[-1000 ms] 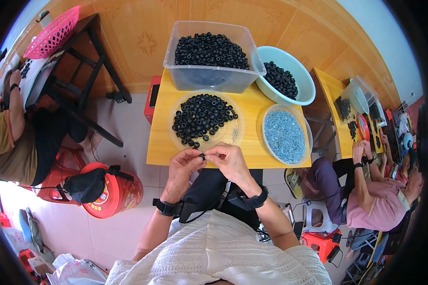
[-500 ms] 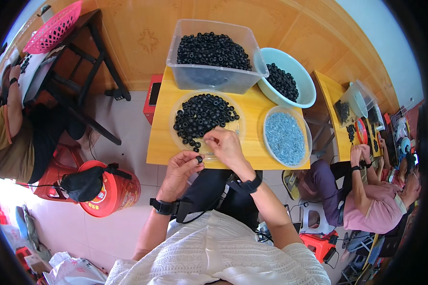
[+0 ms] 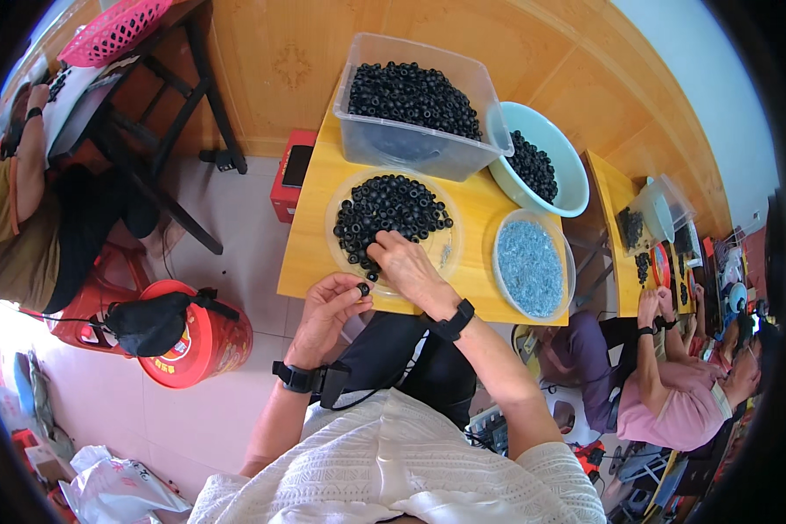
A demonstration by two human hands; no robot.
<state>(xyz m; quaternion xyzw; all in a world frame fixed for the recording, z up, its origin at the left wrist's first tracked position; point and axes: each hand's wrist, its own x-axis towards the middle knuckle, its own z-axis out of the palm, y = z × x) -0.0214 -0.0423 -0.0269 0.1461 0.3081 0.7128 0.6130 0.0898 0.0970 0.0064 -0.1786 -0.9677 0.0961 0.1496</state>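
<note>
Between the thumb and fingers of my left hand (image 3: 325,316) is a small black ring (image 3: 363,289), held just off the table's near edge. My right hand (image 3: 413,278) reaches over the near side of a heap of similar black rings (image 3: 397,205), its fingertips curled and closed at the heap. Whatever those fingertips pinch, if anything, is hidden. Under the heap lies a round clear shallow tray (image 3: 333,229). A few loose rings sit close to both hands, and tiny clear bits lie at the tray's right side.
Behind the tray stands a clear plastic bin (image 3: 419,157) of black rings, beside a pale blue basin (image 3: 570,188) holding more. A round tub of small bluish pieces (image 3: 529,266) is at right on the yellow table (image 3: 306,262). Co-workers sit at left and right.
The view has shifted, so the table sits farther right in the picture. My right fingertips have moved left over the heap's near edge. My left hand still holds the ring.
</note>
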